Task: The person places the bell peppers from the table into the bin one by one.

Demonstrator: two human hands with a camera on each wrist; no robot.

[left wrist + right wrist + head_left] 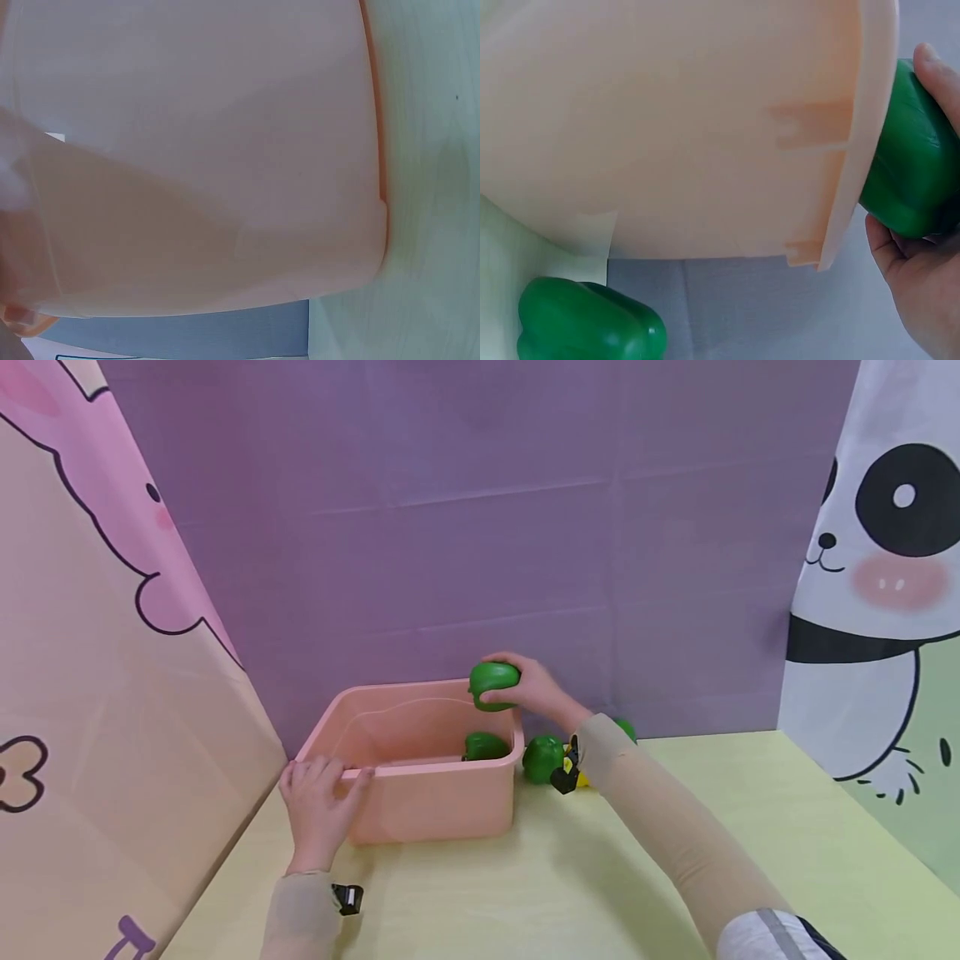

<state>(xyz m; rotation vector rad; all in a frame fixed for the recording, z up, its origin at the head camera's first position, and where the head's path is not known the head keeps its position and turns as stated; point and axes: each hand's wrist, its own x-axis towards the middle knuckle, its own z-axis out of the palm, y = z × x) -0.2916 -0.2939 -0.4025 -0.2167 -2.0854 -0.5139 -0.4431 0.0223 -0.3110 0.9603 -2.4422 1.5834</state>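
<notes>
Right hand (536, 689) grips green pepper (494, 685) over pink tub (435, 806); we see left hand (318, 802) apparently curled over its rim.

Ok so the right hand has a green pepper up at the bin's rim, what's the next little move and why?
Probably lower it a bit further inside and let go. The held pepper sits over the pink bin at its far right corner, the right hand curled round it. One pepper already lies inside, and the left hand holds the near rim.
</notes>
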